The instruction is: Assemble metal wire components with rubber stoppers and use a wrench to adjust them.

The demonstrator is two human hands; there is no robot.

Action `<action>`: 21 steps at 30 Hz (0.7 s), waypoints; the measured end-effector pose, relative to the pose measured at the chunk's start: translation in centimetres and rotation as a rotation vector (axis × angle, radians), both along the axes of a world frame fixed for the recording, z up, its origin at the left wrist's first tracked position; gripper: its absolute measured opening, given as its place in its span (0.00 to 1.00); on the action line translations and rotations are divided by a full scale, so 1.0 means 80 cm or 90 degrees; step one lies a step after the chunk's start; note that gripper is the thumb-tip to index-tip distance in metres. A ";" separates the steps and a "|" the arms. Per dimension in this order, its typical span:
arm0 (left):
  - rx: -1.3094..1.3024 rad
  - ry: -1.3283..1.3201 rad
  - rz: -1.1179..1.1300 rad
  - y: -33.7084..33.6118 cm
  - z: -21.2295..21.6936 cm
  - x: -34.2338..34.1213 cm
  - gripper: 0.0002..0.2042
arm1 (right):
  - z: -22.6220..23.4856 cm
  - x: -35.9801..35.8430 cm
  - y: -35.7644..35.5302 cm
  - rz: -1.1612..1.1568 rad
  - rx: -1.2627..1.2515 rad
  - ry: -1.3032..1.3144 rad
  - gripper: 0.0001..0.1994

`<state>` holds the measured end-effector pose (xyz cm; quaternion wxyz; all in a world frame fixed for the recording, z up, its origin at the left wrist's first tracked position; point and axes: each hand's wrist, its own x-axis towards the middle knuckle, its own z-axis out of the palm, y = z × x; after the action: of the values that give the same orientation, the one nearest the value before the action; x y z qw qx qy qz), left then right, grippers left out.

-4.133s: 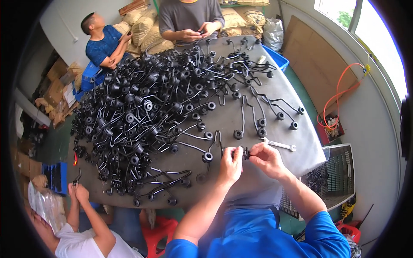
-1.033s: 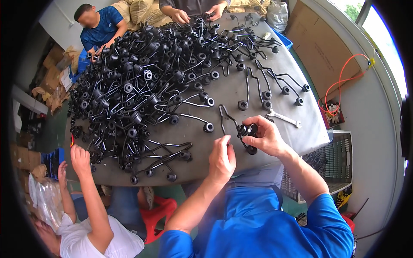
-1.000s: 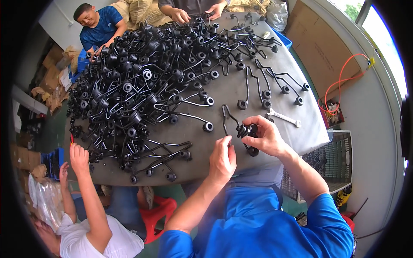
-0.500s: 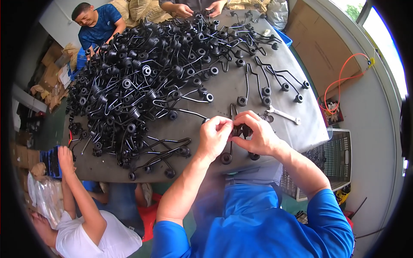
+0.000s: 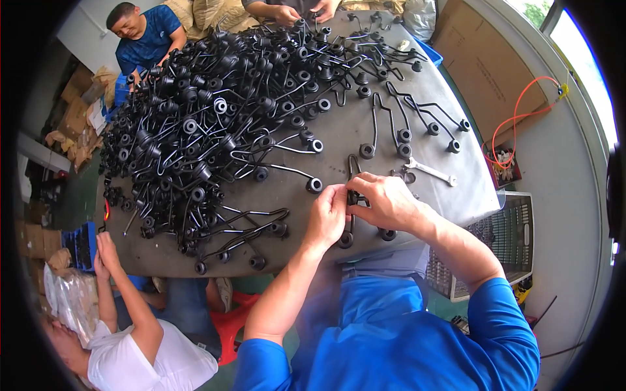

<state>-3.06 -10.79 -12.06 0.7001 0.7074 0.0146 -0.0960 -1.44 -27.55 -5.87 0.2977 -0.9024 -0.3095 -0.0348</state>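
Both hands meet low over the near edge of the table, above a bent black rod (image 5: 353,163) with black rubber bushings at its ends. My left hand (image 5: 328,214) is closed, its fingertips pinching at a small dark part (image 5: 359,200) by the rod. My right hand (image 5: 390,203) is closed from the other side, fingers curled over the same spot; they hide most of the part, so its kind cannot be told. One bushing (image 5: 345,240) shows below my hands, another (image 5: 387,234) under my right wrist. Just beyond my right hand lie dark curved pieces (image 5: 407,176).
A silver open-end wrench (image 5: 432,172) lies right of my hands. A large heap of bent black rods with bushings (image 5: 222,124) covers the table's left and middle. Co-workers sit at the left and far side. A grey plastic crate (image 5: 515,241) stands at the lower right.
My hands have drawn closer together, the right turning over the dark part, which shows less now. The person at lower left has brought both hands together.
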 end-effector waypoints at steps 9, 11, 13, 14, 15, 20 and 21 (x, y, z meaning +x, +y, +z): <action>-0.443 0.165 -0.023 -0.001 -0.018 0.001 0.25 | 0.000 0.000 -0.009 0.020 0.007 0.016 0.23; -0.453 0.146 -0.055 0.001 -0.019 0.003 0.28 | 0.000 0.001 -0.008 0.027 -0.028 0.037 0.28; -0.419 0.127 -0.070 -0.001 -0.013 0.008 0.30 | -0.001 -0.005 -0.006 0.005 0.006 -0.004 0.32; -0.421 0.128 -0.075 -0.001 -0.007 0.010 0.30 | 0.002 -0.004 -0.011 -0.009 0.036 -0.029 0.32; -0.389 0.135 -0.059 0.001 -0.001 0.011 0.31 | 0.006 -0.002 -0.021 -0.024 0.067 -0.053 0.34; -0.350 0.143 -0.039 0.010 0.010 0.005 0.31 | 0.003 -0.005 -0.113 -0.434 0.123 0.143 0.11; -0.352 0.144 -0.050 0.007 0.009 0.005 0.31 | -0.016 -0.006 -0.130 -0.429 0.077 0.125 0.10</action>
<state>-2.69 -10.20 -11.30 0.8557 0.4750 0.0386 -0.2017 -1.92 -37.93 -7.12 0.3505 -0.9337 0.0387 -0.0622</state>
